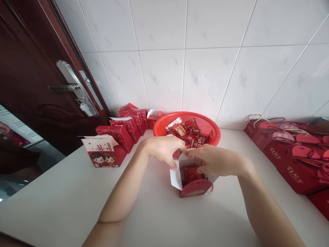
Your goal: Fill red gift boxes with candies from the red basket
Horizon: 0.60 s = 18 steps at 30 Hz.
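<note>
A small red gift box (pixel 195 188) with white insides stands open on the table in front of me, a rope handle showing at its side. Red wrapped packets (pixel 191 174) lie inside it. My left hand (pixel 164 148) curls over the box's far left side, thumb at the white side flap (pixel 175 176) and fingers at the back edge. From the right, my right hand (pixel 218 159) closes its fingers on the back and right flaps. The exact grip of some fingertips is hidden. Right behind the box, a red plastic basket (pixel 214 128) holds several wrapped snacks (pixel 191 127).
Several red boxes (pixel 119 133) stand in a row at the left, one with a cartoon couple (pixel 102 159) in front. Many red gift boxes with rope handles (pixel 285 161) crowd the right. A tiled wall (pixel 161 75) and a dark door (pixel 33 61) bound the white table (pixel 151 212).
</note>
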{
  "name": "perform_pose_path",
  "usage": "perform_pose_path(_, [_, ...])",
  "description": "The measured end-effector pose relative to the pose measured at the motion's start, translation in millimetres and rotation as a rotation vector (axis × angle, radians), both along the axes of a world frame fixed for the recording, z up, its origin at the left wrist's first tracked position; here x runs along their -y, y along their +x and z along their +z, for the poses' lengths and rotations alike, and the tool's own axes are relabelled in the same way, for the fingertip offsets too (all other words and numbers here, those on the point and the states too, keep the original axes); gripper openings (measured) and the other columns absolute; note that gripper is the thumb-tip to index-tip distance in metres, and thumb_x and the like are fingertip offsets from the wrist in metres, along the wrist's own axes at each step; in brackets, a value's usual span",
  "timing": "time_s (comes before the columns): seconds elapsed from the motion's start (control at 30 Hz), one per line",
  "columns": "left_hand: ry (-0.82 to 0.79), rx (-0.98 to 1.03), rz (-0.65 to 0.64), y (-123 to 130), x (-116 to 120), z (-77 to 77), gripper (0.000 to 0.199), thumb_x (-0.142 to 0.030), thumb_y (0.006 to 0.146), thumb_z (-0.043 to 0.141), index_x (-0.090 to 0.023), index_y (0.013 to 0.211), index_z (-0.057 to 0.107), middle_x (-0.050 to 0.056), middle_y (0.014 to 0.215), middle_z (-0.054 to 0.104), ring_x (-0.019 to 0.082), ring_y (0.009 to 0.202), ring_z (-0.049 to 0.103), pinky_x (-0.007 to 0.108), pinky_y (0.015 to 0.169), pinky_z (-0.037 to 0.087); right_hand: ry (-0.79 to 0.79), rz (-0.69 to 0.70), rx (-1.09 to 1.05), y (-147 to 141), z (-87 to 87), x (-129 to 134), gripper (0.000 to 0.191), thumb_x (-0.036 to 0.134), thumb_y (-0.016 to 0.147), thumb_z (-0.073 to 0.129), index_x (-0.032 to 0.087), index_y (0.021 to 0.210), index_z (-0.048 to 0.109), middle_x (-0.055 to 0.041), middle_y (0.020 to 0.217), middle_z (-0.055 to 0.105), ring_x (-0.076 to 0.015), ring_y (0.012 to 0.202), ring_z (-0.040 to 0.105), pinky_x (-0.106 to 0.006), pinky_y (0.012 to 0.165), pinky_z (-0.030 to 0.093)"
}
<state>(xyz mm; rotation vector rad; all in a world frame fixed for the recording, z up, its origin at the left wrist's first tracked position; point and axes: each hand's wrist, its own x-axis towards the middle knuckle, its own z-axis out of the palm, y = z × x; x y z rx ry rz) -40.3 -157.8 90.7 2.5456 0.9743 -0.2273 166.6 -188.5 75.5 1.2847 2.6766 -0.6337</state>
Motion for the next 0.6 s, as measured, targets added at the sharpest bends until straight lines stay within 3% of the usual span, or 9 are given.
perform_pose_path(0.17, [0.002, -0.01, 0.0, 0.6, 0.3, -0.2, 0.051, -0.022, 0.067, 0.078, -0.026, 0.117, 0.071, 0.001, 0.108, 0.068, 0.023, 0.102, 0.058, 0.025, 0.075, 0.039, 0.003, 0.042, 0.063, -5.8, -0.6, 1.7, 0.018, 0.008, 0.078, 0.052, 0.022, 0.086, 0.06, -0.001, 0.074, 0.056, -0.0142, 0.059, 0.047, -0.028, 0.047, 0.027])
perform_pose_path(0.3, [-0.007, 0.005, -0.016, 0.7, 0.1, -0.7, 0.04, -0.022, 0.067, 0.077, -0.024, 0.107, 0.072, 0.001, 0.106, 0.067, 0.023, 0.103, 0.057, 0.025, 0.081, 0.039, -0.026, 0.08, 0.138, -20.3, -8.8, 1.8, 0.021, 0.001, 0.075, 0.051, 0.02, 0.078, 0.058, -0.0002, 0.071, 0.053, -0.0121, 0.052, 0.041, -0.027, 0.043, 0.024])
perform_pose_path(0.47, [-0.006, -0.013, -0.027, 1.5, -0.3, -0.7, 0.043, -0.021, 0.067, 0.077, -0.024, 0.11, 0.071, 0.0, 0.103, 0.066, 0.022, 0.101, 0.056, 0.026, 0.082, 0.039, 0.009, 0.062, 0.211, -37.1, -29.2, -0.9, 0.023, -0.001, 0.072, 0.055, 0.017, 0.084, 0.061, -0.0009, 0.067, 0.053, -0.014, 0.053, 0.048, -0.026, 0.045, 0.028])
perform_pose_path(0.6, [-0.005, -0.013, -0.046, 2.2, -0.2, 0.5, 0.041, -0.021, 0.068, 0.077, -0.023, 0.108, 0.071, -0.001, 0.103, 0.066, 0.021, 0.1, 0.056, 0.025, 0.083, 0.038, -0.009, 0.111, 0.209, -36.1, -28.8, -1.4, 0.026, 0.001, 0.074, 0.052, 0.015, 0.094, 0.062, -0.0029, 0.074, 0.057, -0.0154, 0.056, 0.05, -0.027, 0.045, 0.03])
